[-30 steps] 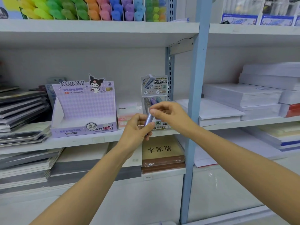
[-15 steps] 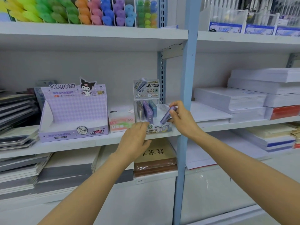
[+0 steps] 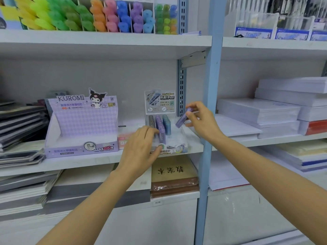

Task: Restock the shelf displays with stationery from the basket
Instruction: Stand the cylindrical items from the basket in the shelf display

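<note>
Right hand (image 3: 203,123): fingers and thumb pinch a purple tube (image 3: 182,120) near its upper end; it holds nothing else.
Tube: tilted, lower end down-left, in the air just right of the display (image 3: 175,138) and above its right side, touching neither it nor the shelf (image 3: 79,161).
Left hand (image 3: 139,149): grips the display's front left corner, fingers bent over the top by the front tubes, thumb on the front label.
Display: clear stand on the shelf edge with a printed card at the back.
Rows (image 3: 161,126): grey, purple and blue tubes stand upright in the left half; the right half shows bare plastic.
Pink box (image 3: 123,138): just left of the display, partly hidden by the left hand.
Kuromi box (image 3: 83,121): lilac, open-fronted, further left on the same shelf.
Post (image 3: 210,103): blue upright just right of the right hand.
Paper (image 3: 258,110): white stacks beyond the post.
Notebooks (image 3: 21,119): dark pile at the far left.
Highlighters (image 3: 106,16): coloured caps, shelf above.
</note>
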Action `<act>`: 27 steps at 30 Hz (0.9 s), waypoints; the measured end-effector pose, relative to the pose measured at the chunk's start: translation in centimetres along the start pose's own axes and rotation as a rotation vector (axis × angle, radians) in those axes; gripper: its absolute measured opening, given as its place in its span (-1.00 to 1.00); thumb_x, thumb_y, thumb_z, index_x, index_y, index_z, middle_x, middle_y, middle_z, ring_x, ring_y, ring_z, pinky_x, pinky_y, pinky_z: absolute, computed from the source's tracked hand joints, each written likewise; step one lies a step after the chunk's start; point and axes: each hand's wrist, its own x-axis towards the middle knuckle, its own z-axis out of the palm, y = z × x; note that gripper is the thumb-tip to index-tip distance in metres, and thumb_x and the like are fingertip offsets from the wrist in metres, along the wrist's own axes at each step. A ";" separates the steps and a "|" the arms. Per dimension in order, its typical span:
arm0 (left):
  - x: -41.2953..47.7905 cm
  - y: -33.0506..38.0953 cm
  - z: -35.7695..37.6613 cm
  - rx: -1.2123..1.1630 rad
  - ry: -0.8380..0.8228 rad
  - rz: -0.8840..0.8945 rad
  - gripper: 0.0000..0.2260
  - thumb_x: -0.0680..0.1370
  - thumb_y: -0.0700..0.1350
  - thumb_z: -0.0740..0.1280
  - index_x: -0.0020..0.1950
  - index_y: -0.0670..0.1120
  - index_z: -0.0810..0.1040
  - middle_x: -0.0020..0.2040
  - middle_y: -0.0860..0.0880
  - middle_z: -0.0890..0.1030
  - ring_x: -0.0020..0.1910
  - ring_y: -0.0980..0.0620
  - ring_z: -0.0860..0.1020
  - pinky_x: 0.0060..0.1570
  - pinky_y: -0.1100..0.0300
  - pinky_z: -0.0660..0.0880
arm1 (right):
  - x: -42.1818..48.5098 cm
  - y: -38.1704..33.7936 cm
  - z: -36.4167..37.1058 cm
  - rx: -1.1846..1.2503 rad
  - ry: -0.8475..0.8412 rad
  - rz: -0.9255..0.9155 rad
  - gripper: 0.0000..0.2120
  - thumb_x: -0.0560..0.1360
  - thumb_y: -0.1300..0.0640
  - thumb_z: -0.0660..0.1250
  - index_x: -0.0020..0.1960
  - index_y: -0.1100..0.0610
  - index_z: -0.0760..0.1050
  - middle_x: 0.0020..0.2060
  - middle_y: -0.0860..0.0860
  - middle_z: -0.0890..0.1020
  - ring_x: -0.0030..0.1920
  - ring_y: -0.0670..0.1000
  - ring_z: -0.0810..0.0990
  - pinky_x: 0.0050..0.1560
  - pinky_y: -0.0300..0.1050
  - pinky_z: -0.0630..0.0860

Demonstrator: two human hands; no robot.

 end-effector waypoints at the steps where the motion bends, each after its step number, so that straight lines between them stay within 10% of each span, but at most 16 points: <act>1: 0.2 -0.2 0.1 0.006 0.021 0.008 -0.59 0.53 -0.01 0.37 0.32 -0.13 0.44 0.28 -0.09 0.49 0.26 -0.07 0.46 0.20 0.07 0.39 | 0.9 0.0 0.2 -0.028 0.033 -0.022 -0.85 0.59 0.29 0.21 0.14 0.19 0.47 -0.08 0.03 0.53 -0.11 0.01 0.58 -0.10 -0.06 0.65; 7: 0.5 -1.5 1.9 0.004 -0.090 0.030 -0.40 0.59 0.19 0.19 0.56 -0.02 0.14 0.56 0.02 0.18 0.55 0.08 0.08 0.52 0.06 -0.04 | 5.4 1.9 3.2 -0.209 0.028 -0.016 -0.81 0.55 0.33 0.27 0.15 0.24 0.54 -0.11 0.01 0.54 -0.10 0.04 0.54 0.02 -0.08 0.53; 27: 0.3 -1.7 3.1 -0.030 -0.041 0.007 -0.42 0.57 0.19 0.14 0.52 -0.06 0.25 0.49 0.01 0.32 0.51 0.02 0.21 0.48 -0.04 0.10 | 8.4 6.0 5.8 -0.351 -0.135 0.001 -0.81 0.51 0.31 0.35 0.01 0.07 0.44 -0.24 -0.05 0.53 -0.26 -0.11 0.48 -0.16 -0.24 0.43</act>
